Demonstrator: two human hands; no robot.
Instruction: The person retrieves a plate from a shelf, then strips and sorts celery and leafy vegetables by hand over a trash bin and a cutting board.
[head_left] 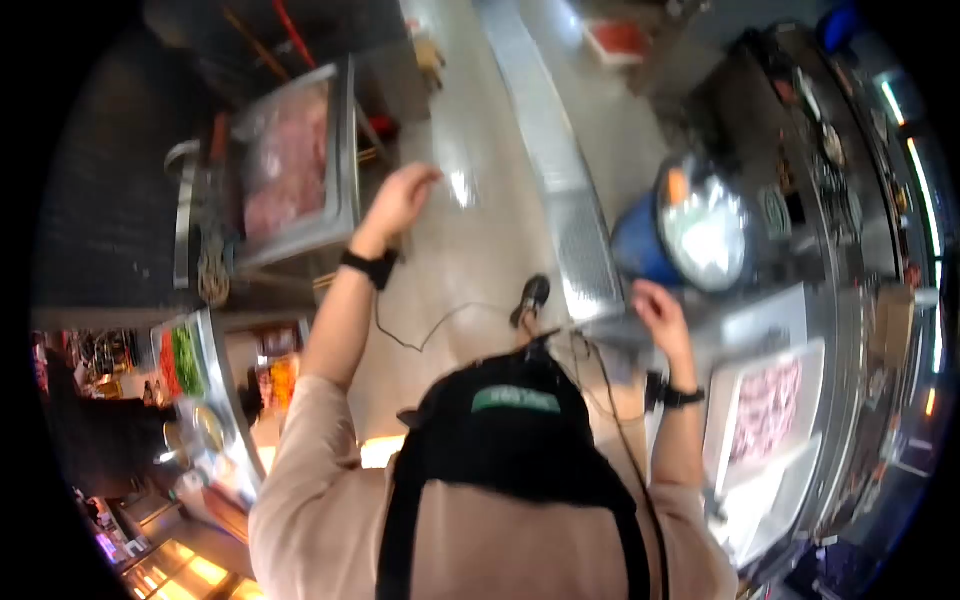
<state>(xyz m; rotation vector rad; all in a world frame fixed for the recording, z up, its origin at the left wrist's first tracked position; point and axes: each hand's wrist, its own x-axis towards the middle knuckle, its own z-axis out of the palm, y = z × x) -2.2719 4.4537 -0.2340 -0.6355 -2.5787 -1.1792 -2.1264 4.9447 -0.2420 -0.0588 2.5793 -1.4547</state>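
My left hand (402, 198) reaches forward over the floor, beside a metal-rimmed tray of pinkish meat (290, 155) under what looks like clear film. Its fingers are loosely curled and blurred, and I cannot make out their grip. My right hand (660, 312) hangs near a blue bin (645, 245) with a shiny clear liner; its fingers are apart and hold nothing. A white tray of pale pink pieces (768, 408) lies beyond my right forearm. Each wrist has a black band with a cable.
A metal floor drain strip (575, 215) runs ahead of my feet. A steel counter (835, 350) lines the right side. Red and green chopped food (180, 360) sits on the left counter. Farther ahead is a container with red contents (617, 42).
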